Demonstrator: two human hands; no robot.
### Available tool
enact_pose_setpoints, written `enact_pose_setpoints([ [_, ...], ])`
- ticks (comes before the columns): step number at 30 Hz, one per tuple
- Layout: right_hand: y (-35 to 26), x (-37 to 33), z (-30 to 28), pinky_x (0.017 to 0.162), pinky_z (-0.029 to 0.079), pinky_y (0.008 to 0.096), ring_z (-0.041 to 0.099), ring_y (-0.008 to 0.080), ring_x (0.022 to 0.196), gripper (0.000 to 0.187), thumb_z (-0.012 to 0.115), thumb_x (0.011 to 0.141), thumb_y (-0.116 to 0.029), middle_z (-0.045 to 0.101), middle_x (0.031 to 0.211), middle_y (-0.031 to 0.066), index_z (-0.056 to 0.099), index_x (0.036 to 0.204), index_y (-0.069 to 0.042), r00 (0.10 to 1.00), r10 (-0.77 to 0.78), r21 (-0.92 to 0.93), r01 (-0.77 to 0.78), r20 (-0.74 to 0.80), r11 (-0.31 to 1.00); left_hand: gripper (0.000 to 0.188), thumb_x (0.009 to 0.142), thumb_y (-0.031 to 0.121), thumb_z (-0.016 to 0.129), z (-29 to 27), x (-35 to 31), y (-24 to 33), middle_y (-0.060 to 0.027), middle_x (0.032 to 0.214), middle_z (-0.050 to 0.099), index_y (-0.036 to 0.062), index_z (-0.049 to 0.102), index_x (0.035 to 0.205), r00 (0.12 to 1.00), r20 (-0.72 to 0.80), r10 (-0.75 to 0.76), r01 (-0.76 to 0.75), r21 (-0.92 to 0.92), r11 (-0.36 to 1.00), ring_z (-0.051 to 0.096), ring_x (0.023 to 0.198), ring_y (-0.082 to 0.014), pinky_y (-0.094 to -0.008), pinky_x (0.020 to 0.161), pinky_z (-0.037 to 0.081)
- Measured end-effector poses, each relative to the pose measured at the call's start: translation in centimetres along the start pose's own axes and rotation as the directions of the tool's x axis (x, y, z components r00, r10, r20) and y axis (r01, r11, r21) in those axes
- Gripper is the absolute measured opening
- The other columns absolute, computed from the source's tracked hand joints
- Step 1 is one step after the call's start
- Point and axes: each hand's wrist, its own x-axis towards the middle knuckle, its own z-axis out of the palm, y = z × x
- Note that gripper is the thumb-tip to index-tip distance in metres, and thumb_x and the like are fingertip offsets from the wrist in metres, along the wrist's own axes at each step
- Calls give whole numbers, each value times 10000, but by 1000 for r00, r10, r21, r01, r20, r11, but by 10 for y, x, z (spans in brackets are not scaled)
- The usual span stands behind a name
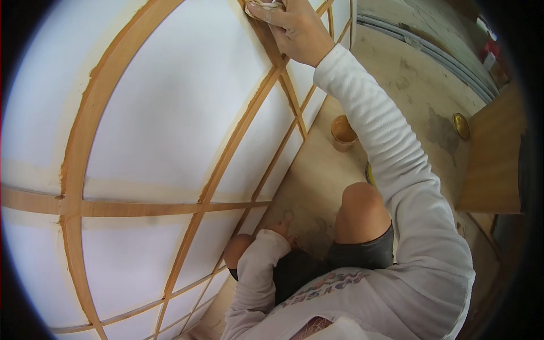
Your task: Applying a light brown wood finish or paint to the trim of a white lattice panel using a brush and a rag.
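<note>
My right hand [303, 31] reaches up to a tall panel of white panes [181, 107] divided by brown wooden strips. Its fingers are closed around a crumpled, stained whitish rag [263, 5], held against a wooden strip [265, 39] at the upper edge of the view. Low down, beside my bent knees, is my left hand [281, 228]. Its fingers are partly in view and look spread, with nothing visible in them. Brownish smears and pale yellowish bands run along the strips' edges.
A small tub with brown contents [343, 133] stands on the stained floor [391, 73], beyond my knee. A round golden lid [461, 126] lies farther right, near a wooden box-like piece [492, 153]. Grey metal rails [425, 48] curve along the far right.
</note>
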Motion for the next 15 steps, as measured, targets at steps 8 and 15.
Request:
enact_pose_setpoints([
  [8, 3, -28, 2, 683, 447, 412, 546, 334, 796, 124, 595, 831, -83, 564, 886, 166, 644, 944, -80, 999, 1, -20, 0, 38, 1000, 707, 783, 350, 646, 9, 9, -5, -229, 1083, 578, 181, 288, 1370, 1000, -9, 3, -3, -16, 1000, 571, 987, -401, -466, 836, 458],
  [15, 3, -43, -1, 683, 450, 417, 552, 336, 802, 157, 591, 816, -66, 575, 906, 169, 633, 967, -66, 997, -6, -13, 7, 78, 1000, 737, 786, 332, 654, 12, 8, -5, -236, 1068, 577, 194, 254, 1390, 1000, -19, 1, -1, -35, 999, 567, 989, -402, -462, 843, 457],
])
